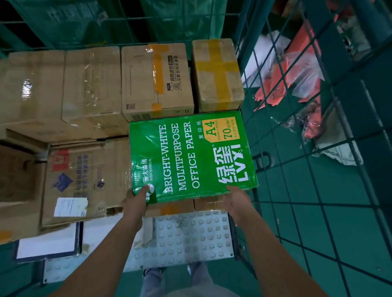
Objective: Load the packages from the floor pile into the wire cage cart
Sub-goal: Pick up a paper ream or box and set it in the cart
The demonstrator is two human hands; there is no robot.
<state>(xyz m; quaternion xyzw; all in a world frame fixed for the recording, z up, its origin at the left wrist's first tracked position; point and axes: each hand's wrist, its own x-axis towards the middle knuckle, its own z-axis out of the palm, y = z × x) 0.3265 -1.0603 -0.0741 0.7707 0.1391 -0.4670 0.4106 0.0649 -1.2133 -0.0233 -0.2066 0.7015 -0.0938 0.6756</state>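
Cardboard boxes (86, 92) crowded the cart floor left and behind the green paper box (190, 157) — no gaps there. The mesh wall (303, 154) closed the right; bare studded floor (186, 236) lay open nearest the person.

Paper box (192, 155) sits in wire cage cart (326, 155), right side, on top of lower cartons (180, 207). Two taped boxes (156, 80) (217, 74) just beyond it, far side. Bigger cartons (75, 178) stacked left. Studded cart floor (186, 236) near.
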